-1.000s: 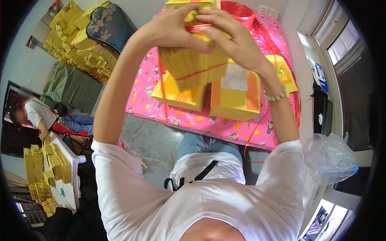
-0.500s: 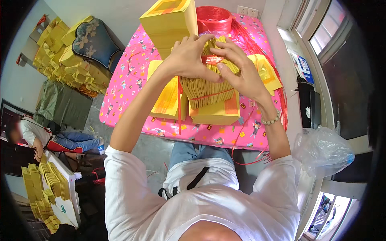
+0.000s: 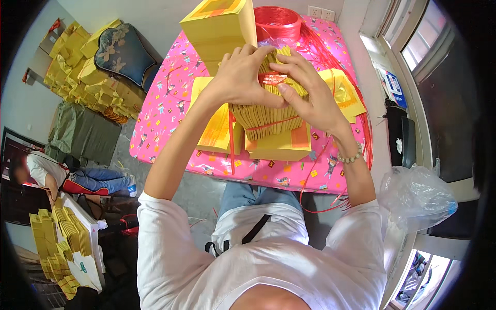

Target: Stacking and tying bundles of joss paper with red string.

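A thick bundle of folded yellow paper [image 3: 268, 120], bound with red plastic strapping, stands on yellow paper blocks on a pink table. My left hand [image 3: 240, 77] curves round its left side, thumb along the front. From the right, my right hand [image 3: 307, 93] grips it with spread, bent fingers. Between the hands a flattened stretch of red strap [image 3: 272, 78] crosses the top. Under the bundle lies a yellow block with an orange patch [image 3: 279, 149]. The fingertips on the far side are partly hidden.
A tall yellow paper block [image 3: 222, 39] and a coil of red strapping [image 3: 279, 23] stand at the back of the pink table cover [image 3: 170, 121]. Loose red strands trail down the right side. A plastic bag [image 3: 417, 199] is at right. Another person [image 3: 62, 173] works by yellow stacks at left.
The whole view has shifted slightly to the right. Both hands keep almost the same hold on the bundle.
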`<state>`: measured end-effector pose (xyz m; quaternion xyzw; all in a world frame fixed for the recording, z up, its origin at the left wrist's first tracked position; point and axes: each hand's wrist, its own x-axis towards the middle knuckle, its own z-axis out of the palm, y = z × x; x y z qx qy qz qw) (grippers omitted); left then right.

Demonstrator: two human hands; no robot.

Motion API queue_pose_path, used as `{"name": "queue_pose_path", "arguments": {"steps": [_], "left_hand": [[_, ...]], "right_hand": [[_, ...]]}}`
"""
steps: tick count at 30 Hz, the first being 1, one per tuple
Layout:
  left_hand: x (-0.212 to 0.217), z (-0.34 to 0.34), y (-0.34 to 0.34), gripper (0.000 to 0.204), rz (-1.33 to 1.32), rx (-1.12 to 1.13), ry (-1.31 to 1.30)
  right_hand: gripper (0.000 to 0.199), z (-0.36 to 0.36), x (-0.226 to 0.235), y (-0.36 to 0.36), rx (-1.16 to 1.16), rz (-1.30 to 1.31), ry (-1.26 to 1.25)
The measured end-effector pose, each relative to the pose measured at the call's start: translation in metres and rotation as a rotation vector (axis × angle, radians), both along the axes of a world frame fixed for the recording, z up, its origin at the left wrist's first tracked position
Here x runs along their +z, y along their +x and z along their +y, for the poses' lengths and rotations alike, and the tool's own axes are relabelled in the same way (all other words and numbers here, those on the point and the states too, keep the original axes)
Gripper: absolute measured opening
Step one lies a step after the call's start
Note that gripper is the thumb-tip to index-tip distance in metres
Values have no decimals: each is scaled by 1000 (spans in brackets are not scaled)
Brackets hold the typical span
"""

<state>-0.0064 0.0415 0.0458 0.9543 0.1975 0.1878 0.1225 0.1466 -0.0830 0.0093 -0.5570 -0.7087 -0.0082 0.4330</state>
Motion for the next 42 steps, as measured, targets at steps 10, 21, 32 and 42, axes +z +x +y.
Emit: {"name": "queue_pose_path", "arguments": {"steps": [10, 21, 32, 42], "left_hand": [[1, -3, 0, 111, -12, 9, -18], [5, -6, 1, 114, 18, -8, -18], [2, -5, 7, 113, 86, -15, 62], [6, -13, 6, 107, 174, -18, 134]], "right_hand": [[41, 33, 14, 28, 29, 377, -100], [35, 67, 11, 46, 255, 460, -482], [28, 54, 2, 46, 234, 518, -335], [26, 54, -8, 48, 276, 528, -248]]}}
